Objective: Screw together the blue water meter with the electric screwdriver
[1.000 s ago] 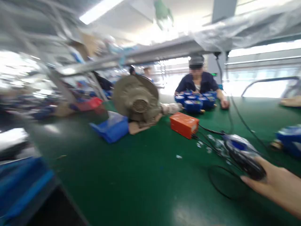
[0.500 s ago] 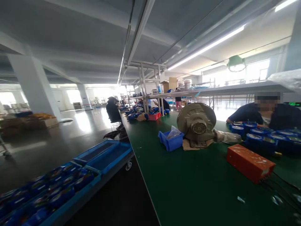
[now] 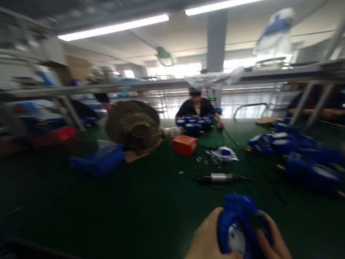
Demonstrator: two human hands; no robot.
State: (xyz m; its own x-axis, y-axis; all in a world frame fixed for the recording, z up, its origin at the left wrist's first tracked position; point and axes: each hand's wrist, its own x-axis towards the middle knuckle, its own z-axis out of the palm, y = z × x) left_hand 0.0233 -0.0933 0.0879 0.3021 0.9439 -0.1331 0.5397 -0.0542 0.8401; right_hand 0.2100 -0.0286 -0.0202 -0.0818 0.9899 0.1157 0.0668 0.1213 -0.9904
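You have the blue unit (image 3: 225,226) at the near side of the green surface (image 3: 151,208), clasped between both hands: your left hand (image 3: 206,239) on one side, your right hand (image 3: 275,241) on the other (motion blurs its details). Just beyond lies a black tool (image 3: 219,177); farther off sits an orange box (image 3: 184,145).

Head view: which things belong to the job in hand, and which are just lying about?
In the job:
Blue unit, held between left hand and right hand
Likely, similar blue units at right
Possibly, black-and-silver tool and orange box

Apparently just lying about:
Brown blower
Blue bin
Plastic wrap
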